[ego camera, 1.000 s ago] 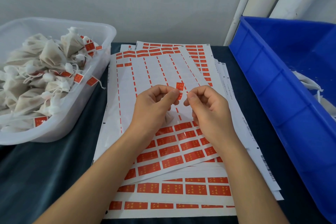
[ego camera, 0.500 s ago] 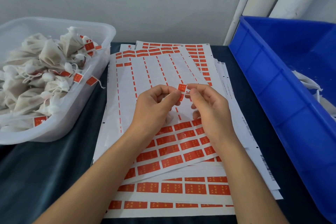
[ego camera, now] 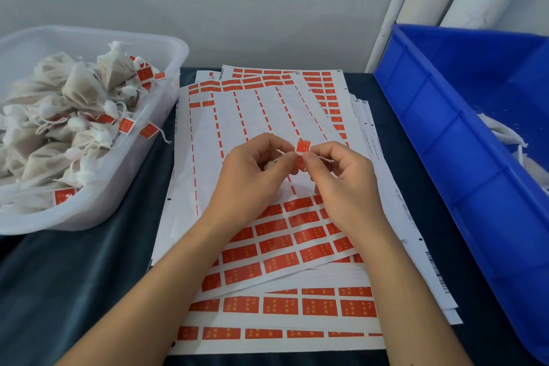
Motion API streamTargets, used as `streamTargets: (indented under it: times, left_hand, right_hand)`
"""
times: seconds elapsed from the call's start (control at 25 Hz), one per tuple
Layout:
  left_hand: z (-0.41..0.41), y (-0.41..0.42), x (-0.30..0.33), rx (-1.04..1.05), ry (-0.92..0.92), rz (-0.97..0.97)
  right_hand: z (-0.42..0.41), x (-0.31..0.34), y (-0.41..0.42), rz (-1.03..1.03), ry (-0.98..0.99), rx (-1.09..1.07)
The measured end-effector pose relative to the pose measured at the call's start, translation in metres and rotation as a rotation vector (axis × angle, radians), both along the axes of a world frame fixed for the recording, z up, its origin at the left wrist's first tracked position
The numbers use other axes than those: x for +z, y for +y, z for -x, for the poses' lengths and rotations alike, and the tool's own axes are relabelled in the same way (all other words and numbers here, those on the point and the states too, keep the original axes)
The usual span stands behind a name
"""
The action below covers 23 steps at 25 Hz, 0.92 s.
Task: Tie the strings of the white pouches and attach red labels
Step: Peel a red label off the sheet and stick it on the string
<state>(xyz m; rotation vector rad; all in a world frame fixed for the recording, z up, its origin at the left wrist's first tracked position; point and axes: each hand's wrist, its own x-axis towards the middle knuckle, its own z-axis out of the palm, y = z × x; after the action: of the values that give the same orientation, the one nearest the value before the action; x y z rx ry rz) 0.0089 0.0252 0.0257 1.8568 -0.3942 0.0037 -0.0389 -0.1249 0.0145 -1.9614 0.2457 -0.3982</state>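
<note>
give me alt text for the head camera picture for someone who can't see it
A left hand and right hand pinch a red label onto a white string above sheets of red labels. A clear tub of labelled pouches sits left, a blue bin right.

Blue bin [ego camera: 439, 134], clear tub [ego camera: 124, 184]

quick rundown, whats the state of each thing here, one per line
left hand: fingers curled, pinching the red label
right hand: pinching the red label and string
red label: off its sheet, held between both hands
string: thin end pokes out past the right fingers
top label sheet: mostly peeled, full rows left near the person
clear tub: heaped with tied, labelled pouches
blue bin: white material in its right side
</note>
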Motion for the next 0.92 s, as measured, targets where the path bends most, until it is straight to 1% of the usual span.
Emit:
streamTargets:
  times: [0.12,0.2,0.36,0.68,0.92]
  left_hand:
    - [0.0005,0.0016,0.0004,0.019,-0.038,-0.092]
    - [0.0002,0.0022,0.0001,0.027,-0.046,-0.118]
    - [-0.0017,0.0016,-0.0009,0.028,-0.037,-0.126]
    - [-0.0009,0.0003,-0.0042,0.042,-0.054,-0.163]
    - [-0.0008,-0.0015,-0.0064,0.043,-0.064,-0.138]
  right_hand:
    - [-0.0009,-0.0018,-0.002,0.017,0.005,-0.02]
    - [-0.0017,-0.0023,-0.0034,0.032,0.013,-0.023]
    - [-0.0026,-0.0017,-0.0052,0.098,0.037,0.011]
    - [-0.0035,-0.0034,-0.0085,0.137,0.052,0.022]
    - [-0.0035,-0.0041,-0.0084,0.149,0.038,0.008]
